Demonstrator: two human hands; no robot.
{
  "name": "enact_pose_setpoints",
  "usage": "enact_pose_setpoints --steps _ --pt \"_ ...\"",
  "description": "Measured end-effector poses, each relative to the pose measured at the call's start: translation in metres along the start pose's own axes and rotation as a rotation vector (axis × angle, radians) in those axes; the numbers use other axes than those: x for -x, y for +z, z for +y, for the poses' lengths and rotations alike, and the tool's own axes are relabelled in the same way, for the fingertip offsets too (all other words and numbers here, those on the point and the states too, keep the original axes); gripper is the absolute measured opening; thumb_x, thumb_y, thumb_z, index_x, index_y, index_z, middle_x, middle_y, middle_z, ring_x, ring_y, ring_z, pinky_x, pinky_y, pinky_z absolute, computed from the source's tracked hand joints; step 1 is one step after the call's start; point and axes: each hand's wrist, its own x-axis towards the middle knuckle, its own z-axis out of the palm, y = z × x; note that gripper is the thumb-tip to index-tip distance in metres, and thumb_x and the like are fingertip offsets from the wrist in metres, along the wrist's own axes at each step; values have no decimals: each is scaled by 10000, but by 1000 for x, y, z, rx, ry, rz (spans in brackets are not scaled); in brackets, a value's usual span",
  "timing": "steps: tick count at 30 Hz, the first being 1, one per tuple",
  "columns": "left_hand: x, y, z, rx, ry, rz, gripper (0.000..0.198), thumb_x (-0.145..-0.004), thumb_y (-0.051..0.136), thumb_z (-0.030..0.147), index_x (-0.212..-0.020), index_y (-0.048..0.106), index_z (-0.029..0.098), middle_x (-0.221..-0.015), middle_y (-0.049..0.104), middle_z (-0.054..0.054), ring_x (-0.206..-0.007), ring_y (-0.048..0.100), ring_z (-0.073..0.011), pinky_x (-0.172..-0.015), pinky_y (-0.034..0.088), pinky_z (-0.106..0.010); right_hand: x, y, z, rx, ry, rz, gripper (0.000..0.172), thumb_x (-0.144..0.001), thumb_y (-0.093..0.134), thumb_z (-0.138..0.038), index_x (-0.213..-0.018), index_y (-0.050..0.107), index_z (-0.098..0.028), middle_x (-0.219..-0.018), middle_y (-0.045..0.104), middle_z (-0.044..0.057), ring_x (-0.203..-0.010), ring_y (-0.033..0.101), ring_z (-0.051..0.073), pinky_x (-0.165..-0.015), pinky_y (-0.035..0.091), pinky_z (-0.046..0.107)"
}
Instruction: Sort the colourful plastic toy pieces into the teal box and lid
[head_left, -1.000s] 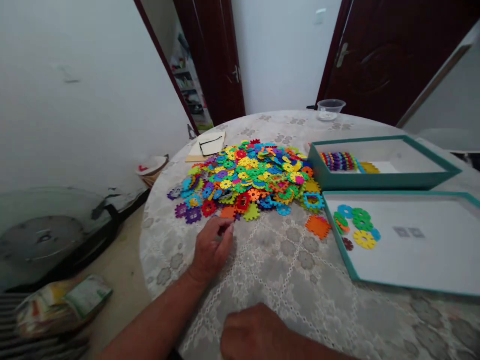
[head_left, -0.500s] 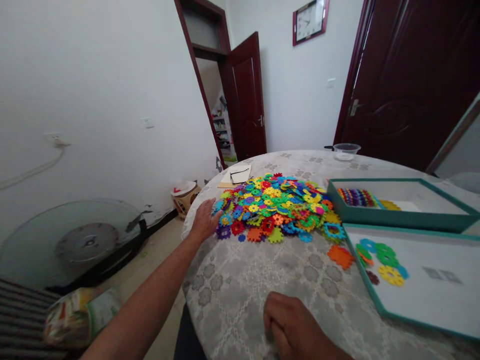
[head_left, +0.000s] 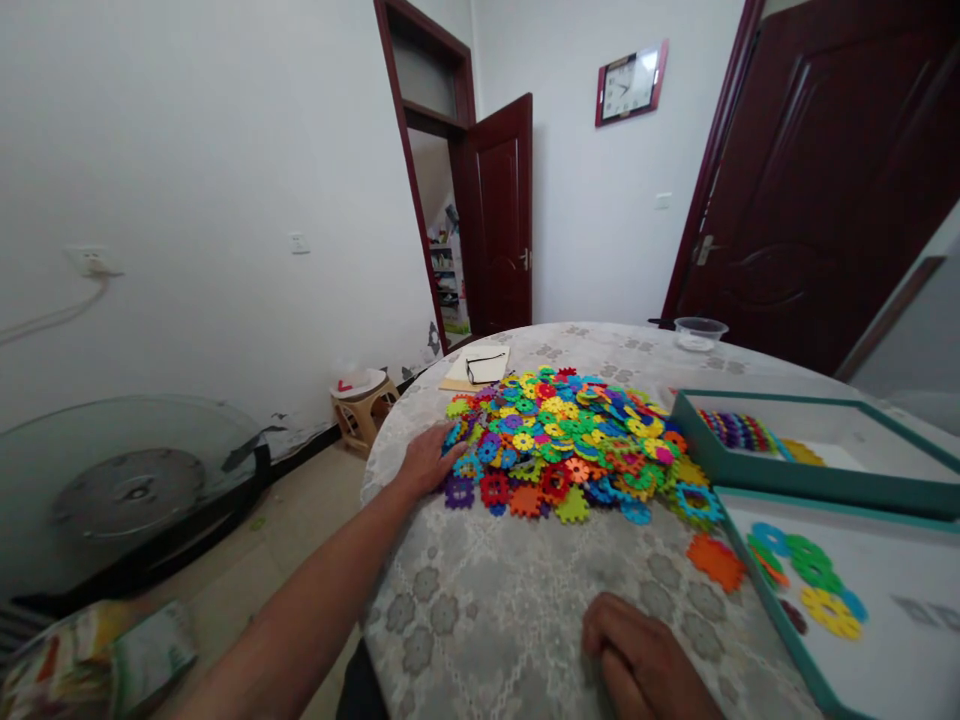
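Observation:
A heap of flat plastic gear-shaped pieces [head_left: 570,440] in many colours lies on a round table with a lace-patterned cloth [head_left: 517,590]. My left hand [head_left: 429,458] reaches out to the heap's left edge, fingers stretched and touching the outer pieces beside a purple gear [head_left: 458,491]. My right hand [head_left: 645,660] rests curled on the cloth near the table's front, fingers folded under, with nothing seen in it. One orange piece [head_left: 716,560] lies apart from the heap.
Two teal-rimmed boxes stand at the right: the far one [head_left: 810,470] holds a row of stacked pieces, the near one [head_left: 780,640] several loose gears. A notepad with glasses [head_left: 480,368] and a clear bowl [head_left: 699,332] lie farther back. A stool [head_left: 364,400] and glass tabletop [head_left: 127,490] are left of the table.
My left hand moved from the cloth in front of the heap to its left edge and opened. The camera tilted up, showing more of the room. My right hand stayed curled on the cloth.

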Motion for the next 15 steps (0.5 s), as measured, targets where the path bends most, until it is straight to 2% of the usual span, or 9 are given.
enact_pose_setpoints --steps 4,8,11,15 --pt "27 9 27 28 -19 18 527 -1043 386 513 -1426 549 189 -1430 625 -133 -1341 569 -275 -1162 415 -438 -3 -2 6 139 104 167 191 -925 470 -169 -967 648 -225 -988 687 78 -921 681 210 -843 559 328" --pt "58 17 60 48 -5 39 517 -1025 443 534 -1436 521 231 -1379 643 -128 -1293 592 -292 -1124 437 -444 0 5 13 281 102 221 288 -965 552 -262 -1232 657 -234 -1282 652 123 -1216 619 265 -1076 501 454" --pt "75 23 88 43 -53 77 503 -1016 461 512 -1409 533 206 -1333 653 -155 -1252 604 -319 -1098 444 -478 2 8 14 366 93 209 393 -947 599 -279 -1337 619 -240 -1368 616 122 -1291 572 285 -1118 469 499" --pt "94 33 129 81 -62 87 505 -1000 497 464 -1412 517 172 -1347 630 -165 -1252 589 -315 -1107 433 -494 6 12 10 455 37 216 539 -903 661 -299 -1430 557 -251 -1441 573 123 -1339 532 309 -1126 452 512"
